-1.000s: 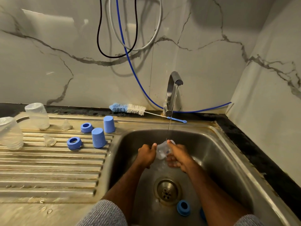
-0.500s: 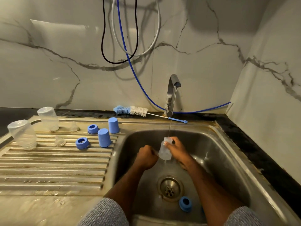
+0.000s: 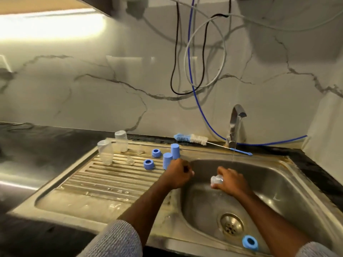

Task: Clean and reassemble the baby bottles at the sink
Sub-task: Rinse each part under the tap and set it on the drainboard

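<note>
Right hand (image 3: 232,179) grips a clear bottle (image 3: 216,179) over the sink (image 3: 297,191), held off to the left of the tap (image 3: 234,125) stream, likely to drain it after rinsing. Left hand (image 3: 178,175) sits at the drainboard (image 3: 111,182) edge with its fingers curled; can't tell if that grip holds anything small. Bottle looks translucent, wet, on its side, part hidden by fingers. Two clear bottles (image 3: 105,152) stand on the drainboard, with two blue caps (image 3: 168,161) and two blue rings (image 3: 149,164) near them, probably parked to dry. One more ring (image 3: 250,242) lies in the sink by the drain (image 3: 231,225). Brush (image 3: 191,139) lies on the tabletop behind the sink.
</note>
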Motion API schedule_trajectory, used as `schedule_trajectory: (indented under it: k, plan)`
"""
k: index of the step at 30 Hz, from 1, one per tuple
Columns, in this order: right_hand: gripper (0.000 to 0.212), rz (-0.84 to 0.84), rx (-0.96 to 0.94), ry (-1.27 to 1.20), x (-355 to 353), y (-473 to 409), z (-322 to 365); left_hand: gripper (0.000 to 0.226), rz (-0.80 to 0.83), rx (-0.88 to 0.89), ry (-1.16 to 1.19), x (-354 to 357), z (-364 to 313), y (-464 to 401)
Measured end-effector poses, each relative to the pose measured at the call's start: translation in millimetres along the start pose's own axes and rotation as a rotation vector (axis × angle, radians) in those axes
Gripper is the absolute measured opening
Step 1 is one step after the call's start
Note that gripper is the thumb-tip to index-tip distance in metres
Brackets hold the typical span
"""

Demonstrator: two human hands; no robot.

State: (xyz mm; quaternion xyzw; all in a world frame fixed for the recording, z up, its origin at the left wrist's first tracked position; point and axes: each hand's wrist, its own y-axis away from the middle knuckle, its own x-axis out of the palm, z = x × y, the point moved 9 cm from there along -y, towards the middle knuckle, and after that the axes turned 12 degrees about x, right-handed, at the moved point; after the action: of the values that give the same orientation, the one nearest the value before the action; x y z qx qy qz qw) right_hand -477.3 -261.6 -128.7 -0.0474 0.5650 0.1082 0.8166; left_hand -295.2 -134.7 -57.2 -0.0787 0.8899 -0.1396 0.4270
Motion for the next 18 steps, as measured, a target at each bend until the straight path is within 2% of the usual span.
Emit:
schedule_trajectory:
  k: [3, 5, 10, 12, 15, 18]
  plan:
    - [0.073, 0.005, -0.084, 0.15, 1.2, 13.5, 28.9, 0.012, -0.03, -0.01, -0.066, -31.6, 11.5, 21.8]
    - [0.06, 0.027, -0.101, 0.206, 2.3, 19.0, 40.4, 0.018, -0.063, -0.022, -0.09, -48.9, 20.5, 34.9]
    - [0.026, 0.048, -0.081, 0.032, -21.0, 35.7, 78.7, 0.019, -0.133, -0.097, -0.052, -93.0, 53.4, 70.7]
    - [0.027, 0.0, -0.114, -0.011, -35.4, 44.4, 103.3, 0.019, -0.178, -0.12, -0.044, -113.8, 68.7, 85.1]
    - [0.048, -0.098, -0.234, -0.041, -50.7, 68.2, 154.5, 0.017, -0.265, -0.174, -0.036, -147.7, 98.4, 106.6]
    - [0.051, -0.092, -0.38, -0.089, -46.2, 99.7, 219.4, 0.015, -0.338, -0.252, -0.046, -179.3, 133.2, 131.4]
